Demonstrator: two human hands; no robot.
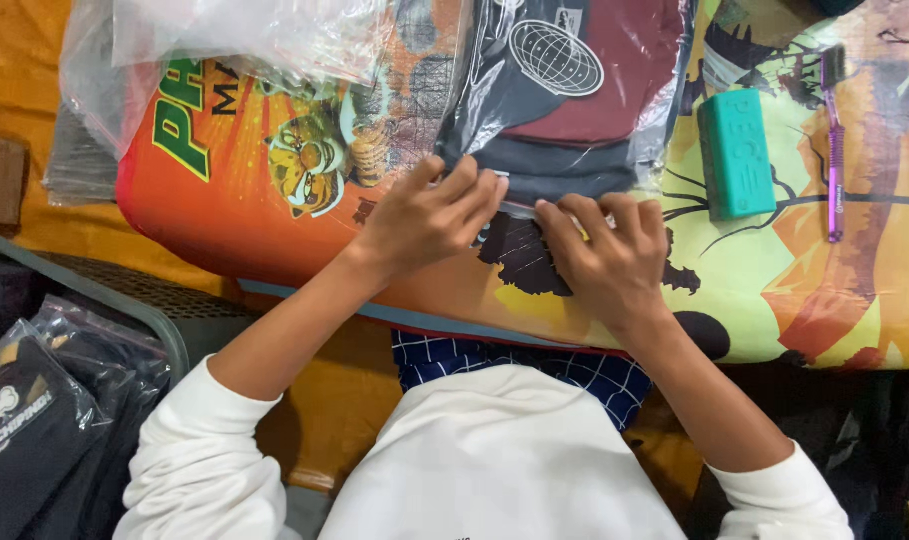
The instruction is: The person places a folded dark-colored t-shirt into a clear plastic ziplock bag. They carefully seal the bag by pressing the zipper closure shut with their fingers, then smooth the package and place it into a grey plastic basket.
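- Two hands work at the near open end of a clear plastic bag (565, 100) that holds a folded dark and maroon garment (615, 60); the bag lies on the printed, colourful counter (835, 300), toward its far edge and about midway along.
- Left hand (430, 215) rests on the bag's near edge, fingers (475, 185) bent and pressing the plastic flap down, not closed around anything.
- Right hand (605, 250) sits just beside it, fingers (575, 215) curled and pinching the same flap.
- As I judge it, the garment is already inside and the folding is done; sealing the flap looks under way and unfinished.
- Teal block (735, 150) and purple-handled tool (835, 150) lie untouched near the counter's right end.
- More bagged dark garments (45, 410) sit below the counter's left corner, and loose empty bags (245, 35) lie at its far left corner.
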